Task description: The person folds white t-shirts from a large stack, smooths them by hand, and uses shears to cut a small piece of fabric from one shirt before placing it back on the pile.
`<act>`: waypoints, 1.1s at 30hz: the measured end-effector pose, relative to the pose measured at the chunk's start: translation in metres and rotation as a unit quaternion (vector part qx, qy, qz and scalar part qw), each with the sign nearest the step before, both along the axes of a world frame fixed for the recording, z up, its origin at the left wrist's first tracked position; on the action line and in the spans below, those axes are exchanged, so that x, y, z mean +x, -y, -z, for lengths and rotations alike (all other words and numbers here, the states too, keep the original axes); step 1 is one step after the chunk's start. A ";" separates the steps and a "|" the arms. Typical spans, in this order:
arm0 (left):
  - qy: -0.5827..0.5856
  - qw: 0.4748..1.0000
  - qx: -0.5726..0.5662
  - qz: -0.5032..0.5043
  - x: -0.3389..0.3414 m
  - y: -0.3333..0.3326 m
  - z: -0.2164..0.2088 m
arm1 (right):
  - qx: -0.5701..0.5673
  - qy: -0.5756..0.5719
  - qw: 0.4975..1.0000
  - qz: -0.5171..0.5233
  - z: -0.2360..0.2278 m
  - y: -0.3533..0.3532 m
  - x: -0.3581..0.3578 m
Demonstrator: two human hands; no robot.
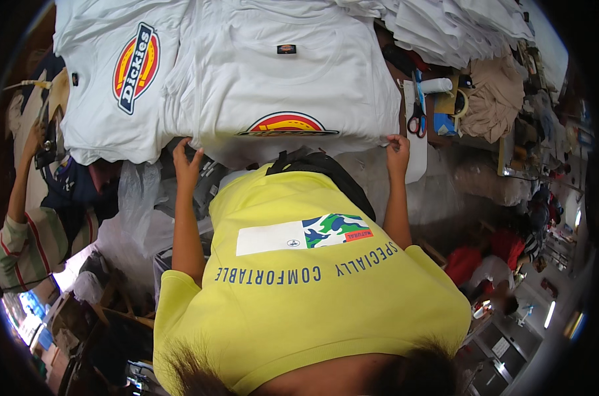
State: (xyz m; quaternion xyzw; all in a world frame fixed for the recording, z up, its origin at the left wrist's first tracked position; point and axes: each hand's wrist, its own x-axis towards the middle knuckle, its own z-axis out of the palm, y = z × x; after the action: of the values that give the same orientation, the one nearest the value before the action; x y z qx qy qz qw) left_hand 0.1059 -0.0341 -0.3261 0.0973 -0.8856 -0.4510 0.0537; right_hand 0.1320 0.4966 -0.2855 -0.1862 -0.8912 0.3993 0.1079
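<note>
A white T-shirt lies spread before me, its dark neck label at the top and part of a red, yellow and black chest print along its near fold. My left hand grips the near left corner of this shirt between its fingertips. At the near right corner, my right hand pinches the edge. Another white T-shirt with a similar round print lies on the left, touching the first; its full print shows.
Blue-and-red scissors lie right of the shirt, near a white roll, a tape roll and beige cloth. White garments are heaped at far right. On the left, a person's arm in a striped sleeve holds an iron-like tool.
</note>
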 end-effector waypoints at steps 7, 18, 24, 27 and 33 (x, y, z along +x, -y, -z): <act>0.193 0.952 0.211 0.112 -0.011 0.020 0.005 | -0.272 0.124 0.953 -0.051 0.032 0.013 0.015; 0.216 0.956 0.092 0.175 -0.015 0.035 -0.018 | -0.332 0.218 0.911 -0.109 0.024 -0.006 0.016; 0.170 0.939 0.299 0.021 0.011 0.093 -0.026 | -0.291 0.216 0.930 -0.066 0.008 -0.033 0.014; 0.188 0.920 0.344 0.007 0.014 0.096 -0.019 | -0.311 0.200 0.927 -0.057 0.007 -0.036 0.019; 0.164 0.962 0.214 -0.042 0.007 0.073 -0.012 | -0.266 0.155 0.951 -0.027 0.012 -0.022 0.026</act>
State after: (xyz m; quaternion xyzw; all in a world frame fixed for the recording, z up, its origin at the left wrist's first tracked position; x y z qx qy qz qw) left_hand 0.1124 -0.1070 -0.3144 0.2168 -0.7603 -0.6048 -0.0955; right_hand 0.1576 0.5188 -0.2975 -0.2440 -0.7628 0.5911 -0.0961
